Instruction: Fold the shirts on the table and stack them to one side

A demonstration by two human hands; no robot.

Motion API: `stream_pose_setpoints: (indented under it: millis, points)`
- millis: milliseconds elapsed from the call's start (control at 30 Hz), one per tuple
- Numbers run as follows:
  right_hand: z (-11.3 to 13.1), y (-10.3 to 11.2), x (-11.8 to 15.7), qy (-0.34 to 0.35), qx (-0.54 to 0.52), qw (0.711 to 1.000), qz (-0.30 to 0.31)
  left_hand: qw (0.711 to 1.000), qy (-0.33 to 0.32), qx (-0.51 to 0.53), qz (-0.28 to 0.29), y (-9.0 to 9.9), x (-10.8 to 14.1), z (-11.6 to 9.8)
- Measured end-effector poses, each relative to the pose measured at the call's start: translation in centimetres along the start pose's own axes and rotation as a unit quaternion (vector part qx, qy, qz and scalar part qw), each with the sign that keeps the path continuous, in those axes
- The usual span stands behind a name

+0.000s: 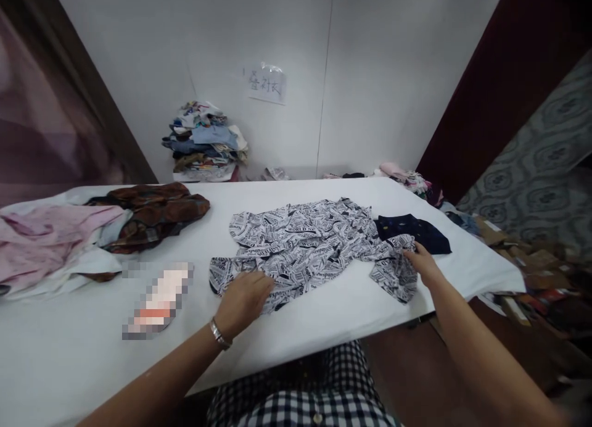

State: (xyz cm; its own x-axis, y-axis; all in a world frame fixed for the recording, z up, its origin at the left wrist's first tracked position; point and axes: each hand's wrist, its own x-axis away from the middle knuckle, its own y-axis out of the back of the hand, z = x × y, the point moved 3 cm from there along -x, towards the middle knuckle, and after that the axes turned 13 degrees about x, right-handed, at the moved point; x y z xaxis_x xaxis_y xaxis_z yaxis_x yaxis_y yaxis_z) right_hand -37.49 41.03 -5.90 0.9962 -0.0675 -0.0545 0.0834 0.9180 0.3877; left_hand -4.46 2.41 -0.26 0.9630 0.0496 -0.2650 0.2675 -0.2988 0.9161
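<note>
A black-and-white newspaper-print shirt (pixel 305 242) lies spread and wrinkled across the white table in front of me. My left hand (pixel 245 297) is on its near left part, fingers curled down onto the cloth; the fingertips are partly hidden. Over at the right end, my right hand (pixel 422 265) pinches a sleeve of the same shirt, and the sleeve's loose end hangs bunched toward the table's near side. Just behind that sleeve rests a folded dark navy garment (pixel 416 229).
Pink and white clothes (pixel 60 236) and a brown patterned garment (pixel 157 211) lie heaped on the left of the table (pixel 217 347). A pixelated flat object (pixel 160 300) lies near my left forearm. Stacked clothes (pixel 203 137) stand behind; cardboard (pixel 536 266) lies to the right.
</note>
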Motion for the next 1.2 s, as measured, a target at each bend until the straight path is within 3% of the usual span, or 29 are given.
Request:
stream_pose_setpoints:
  millis: [67, 167, 233, 333, 433, 533, 600, 700, 767, 800, 867, 933, 1000, 1067, 1133, 1200]
  points:
    - [0.5, 0.0, 1.3, 0.068, 0.144, 0.987, -0.027, 1.0, 0.001, 0.008, -0.017, -0.1, 0.8, -0.4]
    - [2.7, -1.0, 3.9, 0.233, 0.278, 0.93, -0.058, 0.998, -0.008, 0.022, -0.05, -0.5, 2.2, -0.9]
    - [3.9, -2.7, 5.7, 0.335, 0.301, 0.892, -0.021, 0.999, -0.029, 0.027, -0.037, -1.2, 3.2, -1.3]
    - [4.4, -6.3, 7.9, 0.42, 0.311, 0.848, 0.085, 1.0, -0.023, 0.016, 0.003, -2.4, 3.9, -1.2]
    - [4.2, -9.8, 9.0, 0.449, 0.334, 0.814, 0.153, 0.998, 0.042, -0.008, 0.037, -2.8, 3.4, -0.5]
    - [4.6, -11.6, 8.6, 0.438, 0.355, 0.803, 0.194, 0.997, 0.062, -0.005, 0.038, -2.1, 2.4, -1.1]
    - [5.0, -11.4, 7.7, 0.418, 0.34, 0.82, 0.196, 0.999, 0.026, 0.036, 0.024, -1.3, 2.2, -2.9]
    - [5.2, -8.9, 5.7, 0.389, 0.309, 0.856, 0.14, 0.981, -0.089, 0.152, 0.079, -0.6, 2.6, -6.0]
    - [4.5, -7.0, 4.5, 0.373, 0.345, 0.852, 0.123, 0.966, -0.113, 0.213, 0.098, -0.1, 2.7, -6.3]
    - [4.1, -6.2, 4.0, 0.366, 0.377, 0.841, 0.127, 0.967, -0.084, 0.225, 0.079, 0.3, 2.4, -5.4]
    - [3.4, -5.2, 3.6, 0.353, 0.424, 0.823, 0.135, 0.978, 0.036, 0.207, 0.006, 1.5, 1.4, -1.9]
    - [3.6, -5.1, 4.3, 0.352, 0.412, 0.831, 0.131, 0.973, 0.172, 0.142, -0.054, 2.6, 0.2, 2.9]
    - [4.7, -6.1, 6.4, 0.368, 0.355, 0.846, 0.151, 0.958, 0.27, 0.07, -0.067, 3.2, -1.3, 7.1]
    - [6.3, -8.0, 9.7, 0.401, 0.296, 0.837, 0.223, 0.941, 0.336, 0.03, -0.029, 2.7, -2.7, 9.8]
    - [7.7, -10.4, 13.5, 0.446, 0.264, 0.791, 0.324, 0.93, 0.365, 0.015, 0.043, 1.3, -4.0, 11.0]
    - [8.5, -12.3, 16.5, 0.486, 0.265, 0.741, 0.38, 0.926, 0.364, 0.012, 0.099, -0.1, -5.1, 11.2]
